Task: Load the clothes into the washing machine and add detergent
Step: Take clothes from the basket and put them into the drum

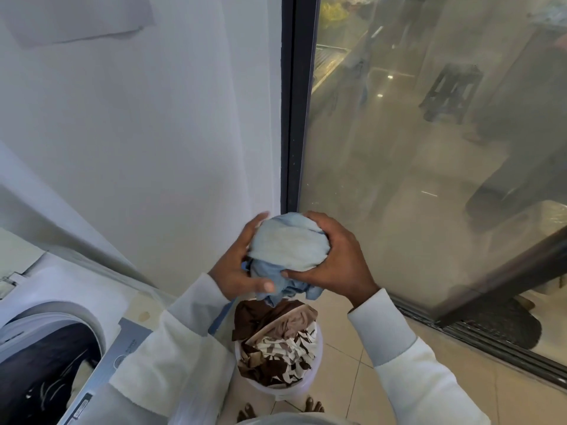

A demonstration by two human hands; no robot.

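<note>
A bunched light-blue fabric garment point(288, 243) is held in the air between both hands, directly above a round white plastic bucket point(285, 391). The left hand point(239, 265) is curled round the garment's left side, with the thumb pressed on the lower folds. The right hand point(337, 262) is wrapped over its right side. The bucket is stood on the beige tiled floor point(362, 372), near the floor's left edge beside the white front-loading washing machine point(79, 299), and is heaped with brown and cream patterned clothes point(276, 354). Dark laundry point(46, 363) is seen inside the machine's open drum.
</note>
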